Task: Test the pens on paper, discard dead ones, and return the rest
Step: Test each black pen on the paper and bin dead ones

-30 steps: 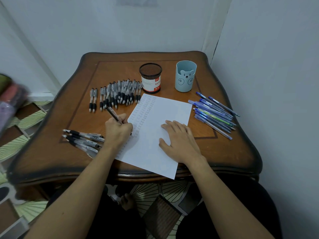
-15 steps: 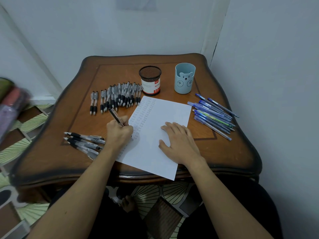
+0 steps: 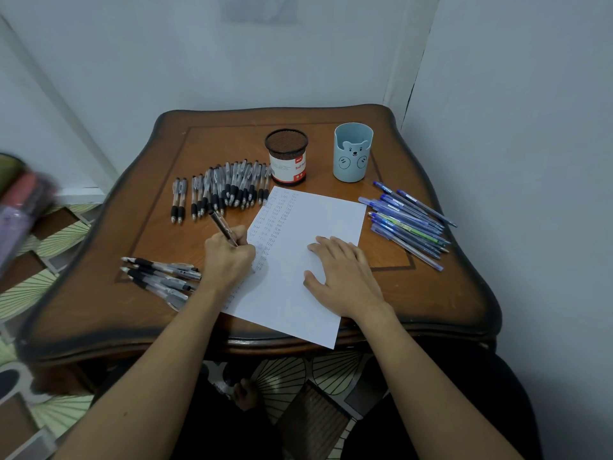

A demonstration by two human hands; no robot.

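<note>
The left hand [image 3: 229, 257] gripped a black pen [image 3: 223, 226], its tip on the paper's [image 3: 318, 224] left columns. The right hand [image 3: 341, 277] lay flat, fingers relaxed, pressing the sheet to the table [image 3: 132, 313].

Head view (wide) down onto table [image 3: 99, 310]

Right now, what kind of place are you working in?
Likely a corner of a home, not an office: a carved wooden table sits by painted walls, over patterned floor tiles. A mesh pen cup and a bear-face cup stand on it; the left hand holds a pen.
</note>
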